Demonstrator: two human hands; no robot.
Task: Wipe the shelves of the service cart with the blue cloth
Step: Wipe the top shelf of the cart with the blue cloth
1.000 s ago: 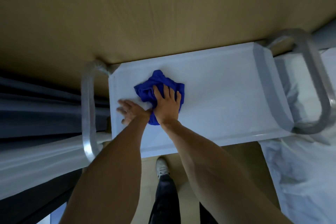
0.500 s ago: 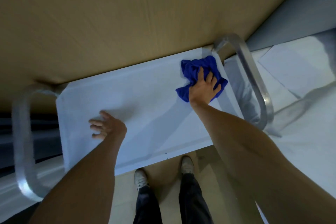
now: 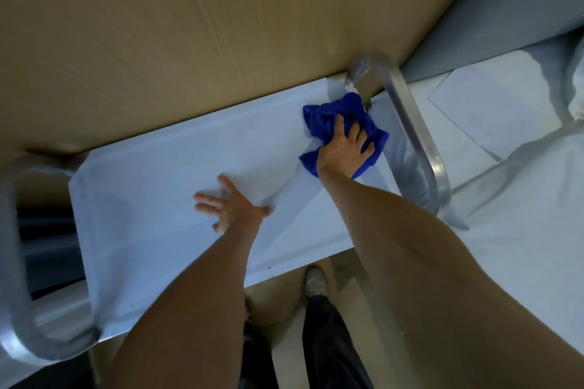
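Observation:
The service cart's white top shelf (image 3: pixel 151 199) stretches across the middle of the head view. A crumpled blue cloth (image 3: pixel 325 118) lies at the shelf's far right end, close to the metal handle. My right hand (image 3: pixel 346 148) presses down on the cloth with its fingers spread over it. My left hand (image 3: pixel 230 207) rests flat on the bare shelf near its middle, fingers splayed and holding nothing. Lower shelves are hidden under the top one.
Metal tube handles curve at the cart's right end (image 3: pixel 414 136) and left end (image 3: pixel 19 294). A tan wall panel (image 3: pixel 221 25) runs along the far side. White bedding (image 3: pixel 521 199) lies to the right. My shoes (image 3: pixel 316 281) stand on the floor below the near edge.
My right hand has carried the cloth from the shelf's left part to its right end. My left hand has shifted right along the shelf toward the middle.

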